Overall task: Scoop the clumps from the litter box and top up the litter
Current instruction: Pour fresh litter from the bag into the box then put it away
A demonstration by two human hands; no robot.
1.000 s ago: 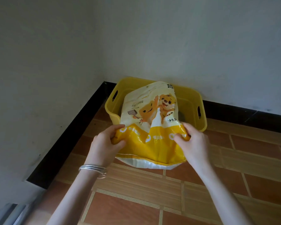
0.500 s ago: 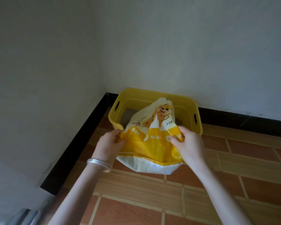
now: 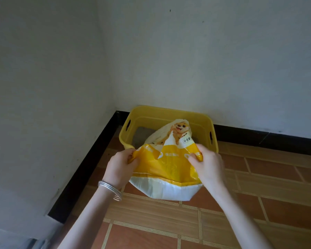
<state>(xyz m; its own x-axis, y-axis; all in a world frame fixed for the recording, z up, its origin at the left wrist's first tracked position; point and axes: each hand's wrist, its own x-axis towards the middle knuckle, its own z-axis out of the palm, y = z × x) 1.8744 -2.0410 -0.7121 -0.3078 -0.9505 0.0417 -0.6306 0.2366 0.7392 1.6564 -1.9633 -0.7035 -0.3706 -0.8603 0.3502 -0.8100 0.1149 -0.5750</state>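
A yellow plastic litter box [image 3: 199, 121] with cut-out handles stands on the floor in the corner of the room. Over its near rim I hold a yellow and white litter bag [image 3: 171, 166] upside down, its printed mouth end dipping into the box and its white bottom seam towards me. My left hand [image 3: 121, 166] grips the bag's left side, with silver bangles on the wrist. On the bag's right side, my right hand [image 3: 207, 165] grips a fold. Grey litter [image 3: 141, 139] shows on the box floor left of the bag; the rest is hidden.
White walls [image 3: 205, 60] meet in the corner behind the box, with a black skirting [image 3: 83, 168] along the left and back. The floor [image 3: 267, 191] is brown tile with striped bands, open to the right and towards me.
The bag has crumpled and sunk lower into the box. Both hands have drawn closer together on it. The view has tilted up, so the box sits lower in frame.
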